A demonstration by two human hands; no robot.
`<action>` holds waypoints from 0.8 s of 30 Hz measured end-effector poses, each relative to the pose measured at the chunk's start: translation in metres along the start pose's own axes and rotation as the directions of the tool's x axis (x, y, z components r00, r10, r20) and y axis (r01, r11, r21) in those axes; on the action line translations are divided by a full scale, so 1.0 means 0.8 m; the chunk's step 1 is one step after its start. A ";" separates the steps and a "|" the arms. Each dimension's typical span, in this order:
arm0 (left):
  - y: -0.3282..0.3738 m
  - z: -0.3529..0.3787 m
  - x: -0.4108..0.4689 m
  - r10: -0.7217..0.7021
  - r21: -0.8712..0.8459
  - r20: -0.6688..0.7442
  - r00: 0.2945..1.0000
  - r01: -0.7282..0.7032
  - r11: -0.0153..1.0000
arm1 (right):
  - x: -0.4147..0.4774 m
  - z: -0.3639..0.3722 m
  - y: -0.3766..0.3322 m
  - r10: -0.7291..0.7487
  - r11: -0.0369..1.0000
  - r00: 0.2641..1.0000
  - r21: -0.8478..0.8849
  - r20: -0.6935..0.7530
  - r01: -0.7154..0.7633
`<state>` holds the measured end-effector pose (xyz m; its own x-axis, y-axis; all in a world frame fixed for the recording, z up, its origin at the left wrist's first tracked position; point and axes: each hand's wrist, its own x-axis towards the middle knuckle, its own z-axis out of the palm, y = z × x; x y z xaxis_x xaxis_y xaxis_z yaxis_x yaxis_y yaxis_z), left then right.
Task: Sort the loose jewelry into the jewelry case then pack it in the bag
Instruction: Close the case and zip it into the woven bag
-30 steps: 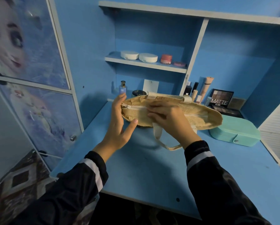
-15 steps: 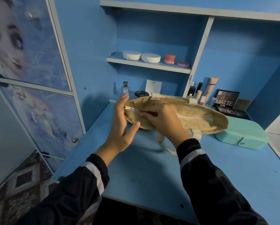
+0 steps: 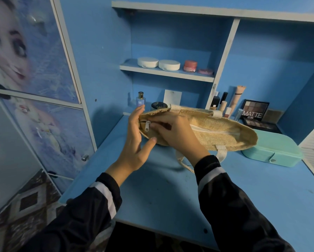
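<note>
Bag (image 3: 225, 138), one, between two hands: left hand (image 3: 134, 142) around its end, right hand (image 3: 176, 137) pinch-tight on its zipper (image 3: 146, 126).

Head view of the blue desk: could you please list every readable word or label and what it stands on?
"MATTE": on the black eyeshadow palette's lid.
"SB": on the small blue perfume bottle.
Too small or blurred: the line under "MATTE", the red jar's label, the beige cosmetic tubes' print.
</note>
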<state>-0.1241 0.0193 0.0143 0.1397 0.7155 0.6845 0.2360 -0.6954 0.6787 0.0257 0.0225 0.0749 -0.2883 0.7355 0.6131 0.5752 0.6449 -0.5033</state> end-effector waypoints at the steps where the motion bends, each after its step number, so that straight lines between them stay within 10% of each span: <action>1: 0.000 0.000 0.000 0.002 0.001 0.003 1.000 -0.002 1.000 | 0.000 0.000 -0.001 0.006 1.000 1.000 0.012 0.001 -0.006; 24: 0.002 -0.007 0.000 0.030 -0.007 0.013 0.999 -0.030 1.000 | 0.001 -0.006 -0.002 -0.090 0.995 0.995 -0.045 0.045 0.092</action>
<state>-0.1292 0.0174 0.0170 0.1593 0.6952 0.7009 0.2251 -0.7169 0.6599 0.0281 0.0208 0.0791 -0.3732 0.6834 0.6275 0.5802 0.6997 -0.4169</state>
